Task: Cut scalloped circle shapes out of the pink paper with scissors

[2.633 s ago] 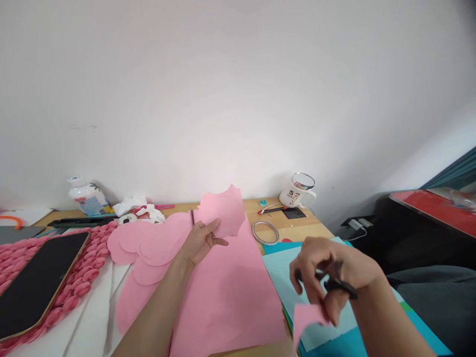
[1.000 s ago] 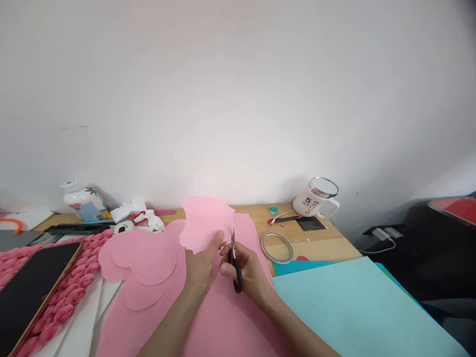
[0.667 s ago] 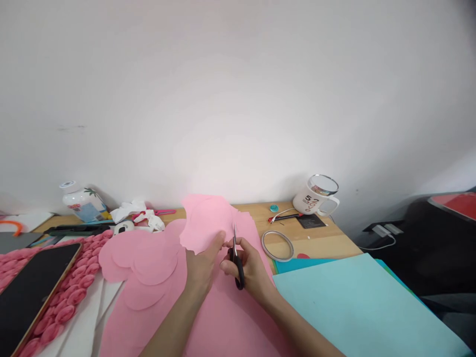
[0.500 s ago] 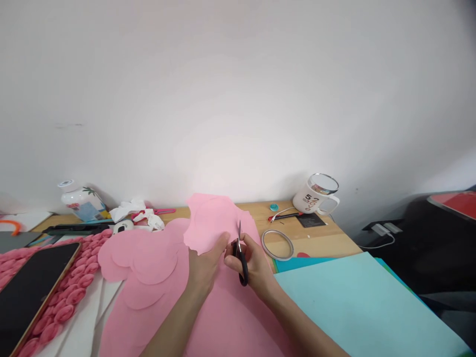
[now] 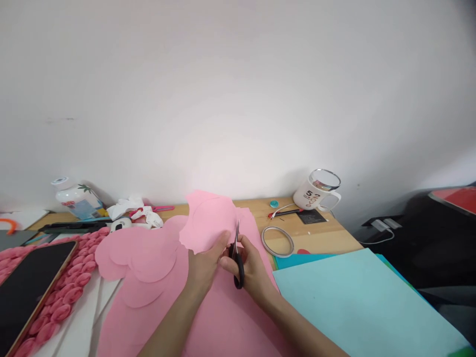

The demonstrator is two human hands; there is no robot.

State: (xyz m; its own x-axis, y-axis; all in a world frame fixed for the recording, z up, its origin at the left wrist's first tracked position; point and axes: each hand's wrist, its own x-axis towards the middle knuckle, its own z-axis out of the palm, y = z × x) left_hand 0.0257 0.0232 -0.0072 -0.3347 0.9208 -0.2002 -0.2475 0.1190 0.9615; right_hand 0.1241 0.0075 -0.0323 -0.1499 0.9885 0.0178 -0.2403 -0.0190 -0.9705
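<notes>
My left hand (image 5: 206,260) grips a piece of pink paper (image 5: 210,218) by its lower edge, thumb on top. The piece has a ragged outline and a faint curved line drawn on it. In my right hand (image 5: 249,265) is a pair of black-handled scissors (image 5: 238,267), its blades pointing up along the paper's right edge. Both hands are above a large pink sheet (image 5: 238,322). Several round pink paper cutouts (image 5: 154,260) overlap on the left.
A grey ring (image 5: 278,241) lies right of my hands, near light-blue paper sheets (image 5: 357,297). Behind stand a white mug (image 5: 312,193) and a white bottle (image 5: 80,198). A phone (image 5: 33,282) rests on a pink braided mat (image 5: 76,295) at left, near crumpled tissues (image 5: 128,207).
The pink paper has tilted and shifted slightly left in my left hand. My right hand with the scissors has moved a little left, and the blades look closer together.
</notes>
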